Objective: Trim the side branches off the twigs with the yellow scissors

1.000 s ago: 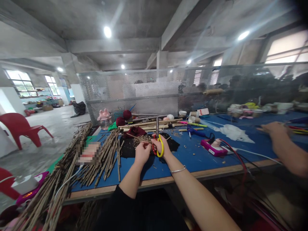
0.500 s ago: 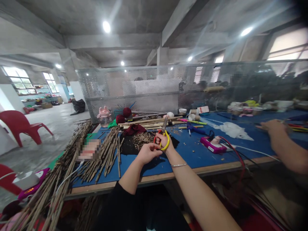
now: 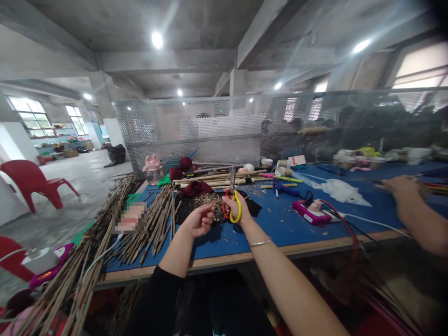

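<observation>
My right hand [image 3: 241, 210] grips a pair of scissors [image 3: 237, 205] with a red and a yellow handle loop, their blades pointing up and away from me. To its left, my left hand [image 3: 200, 221] is curled with its fingertips drawn together; whatever it may hold is too small to make out. Behind both hands a heap of short cut twig pieces [image 3: 206, 200] lies on a black cloth [image 3: 185, 212]. A bundle of thin sticks [image 3: 157, 224] rests on the table left of my left hand.
A longer stick bundle [image 3: 94, 252] leans over the table's left edge. Dark red yarn balls [image 3: 185, 163] and pale rods [image 3: 210, 179] lie at the back. At right are a purple power strip [image 3: 310, 213], a plastic bag [image 3: 345, 191] and another person's hand [image 3: 402, 189].
My left hand has moved left, away from the scissors and my right hand. The scissors have turned so the blades stand more upright.
</observation>
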Demonstrator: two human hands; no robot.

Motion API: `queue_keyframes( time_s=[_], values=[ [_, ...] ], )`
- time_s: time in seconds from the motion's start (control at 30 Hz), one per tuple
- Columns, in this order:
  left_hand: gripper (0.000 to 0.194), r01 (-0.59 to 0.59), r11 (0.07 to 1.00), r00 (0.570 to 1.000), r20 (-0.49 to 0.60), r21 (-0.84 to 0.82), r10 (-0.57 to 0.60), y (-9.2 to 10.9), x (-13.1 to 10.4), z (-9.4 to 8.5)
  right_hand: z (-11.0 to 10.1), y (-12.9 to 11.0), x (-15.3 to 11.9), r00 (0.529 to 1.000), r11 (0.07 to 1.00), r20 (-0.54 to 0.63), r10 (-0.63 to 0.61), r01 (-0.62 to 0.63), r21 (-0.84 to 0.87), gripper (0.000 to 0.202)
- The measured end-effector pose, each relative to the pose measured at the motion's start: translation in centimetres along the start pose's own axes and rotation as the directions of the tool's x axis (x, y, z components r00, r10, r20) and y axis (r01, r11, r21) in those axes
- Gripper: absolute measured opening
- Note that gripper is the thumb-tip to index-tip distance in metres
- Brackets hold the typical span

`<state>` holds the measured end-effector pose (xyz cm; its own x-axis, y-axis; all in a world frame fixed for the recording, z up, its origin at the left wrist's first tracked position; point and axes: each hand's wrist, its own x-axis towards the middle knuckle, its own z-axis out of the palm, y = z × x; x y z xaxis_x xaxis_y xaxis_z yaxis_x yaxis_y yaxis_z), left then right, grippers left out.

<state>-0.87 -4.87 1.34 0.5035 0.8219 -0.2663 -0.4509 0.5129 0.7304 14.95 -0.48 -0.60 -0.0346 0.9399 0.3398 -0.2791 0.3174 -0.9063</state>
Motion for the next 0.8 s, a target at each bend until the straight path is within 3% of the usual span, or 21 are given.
queue_keyframes(
  time_s=[0.07, 0.13, 0.23, 0.3, 0.33, 0.47, 0.53, 0.6, 0.67, 0.73, 0.77, 0.8],
  values=[
    [0.022, -0.048, 0.996, 0.994, -0.097, 0.071, 0.055, -0.5, -0.4, -0.2, 0.0, 0.1, 0.1, 1.0, 1.0, 0.005, -0.02, 0.02, 0.012, 0.035],
    [0.029, -0.097, 0.968, 0.95, -0.27, 0.229, 0.159, -1.2, -1.1, -0.6, -0.1, 0.1, 0.2, 1.0, 0.999, -0.009, -0.015, 0.015, 0.048, 0.035],
    [0.026, -0.184, 0.866, 0.76, -0.492, 0.464, 0.425, -1.8, -2.6, -1.9, -0.1, 0.1, 0.4, 0.999, 0.993, -0.034, 0.003, 0.001, 0.116, 0.036],
    [0.025, -0.212, 0.829, 0.625, -0.581, 0.517, 0.522, -1.6, -3.8, -3.1, -0.1, 0.0, 0.4, 0.999, 0.991, -0.033, 0.008, -0.003, 0.136, 0.036],
    [0.025, -0.208, 0.824, 0.581, -0.611, 0.528, 0.538, -1.3, -4.3, -3.8, -0.1, 0.0, 0.3, 1.0, 0.991, -0.024, 0.012, -0.008, 0.137, 0.036],
    [0.02, -0.184, 0.813, 0.482, -0.67, 0.552, 0.564, 0.2, -5.7, -5.9, 0.0, 0.1, 0.2, 0.999, 0.993, 0.029, 0.041, -0.044, 0.108, 0.037],
    [0.019, -0.184, 0.809, 0.46, -0.679, 0.558, 0.573, 0.6, -5.8, -6.1, 0.0, 0.1, 0.1, 0.997, 0.996, 0.061, 0.048, -0.053, 0.077, 0.036],
    [0.023, -0.198, 0.796, 0.504, -0.637, 0.572, 0.583, 0.5, -5.6, -5.5, 0.2, 0.0, 0.0, 0.994, 0.998, 0.098, 0.042, -0.046, 0.032, 0.036],
    [0.034, -0.201, 0.819, 0.656, -0.546, 0.538, 0.52, 0.3, -5.0, -4.2, 0.5, -0.2, -0.2, 0.99, 0.999, 0.135, 0.031, -0.027, -0.026, 0.036],
    [0.048, -0.075, 0.911, 0.876, -0.41, 0.406, 0.254, 0.1, -4.3, -2.6, 0.7, -0.3, -0.4, 0.985, 0.996, 0.171, 0.015, 0.001, -0.09, 0.036],
    [0.053, 0.017, 0.937, 0.946, -0.308, 0.349, 0.098, 0.1, -3.9, -1.7, 0.8, -0.4, -0.5, 0.983, 0.992, 0.183, 0.007, 0.016, -0.121, 0.036],
    [0.056, 0.104, 0.947, 0.977, -0.212, 0.305, -0.04, 0.2, -3.5, -1.0, 0.9, -0.5, -0.5, 0.981, 0.988, 0.192, -0.002, 0.031, -0.151, 0.036]
  ],
)
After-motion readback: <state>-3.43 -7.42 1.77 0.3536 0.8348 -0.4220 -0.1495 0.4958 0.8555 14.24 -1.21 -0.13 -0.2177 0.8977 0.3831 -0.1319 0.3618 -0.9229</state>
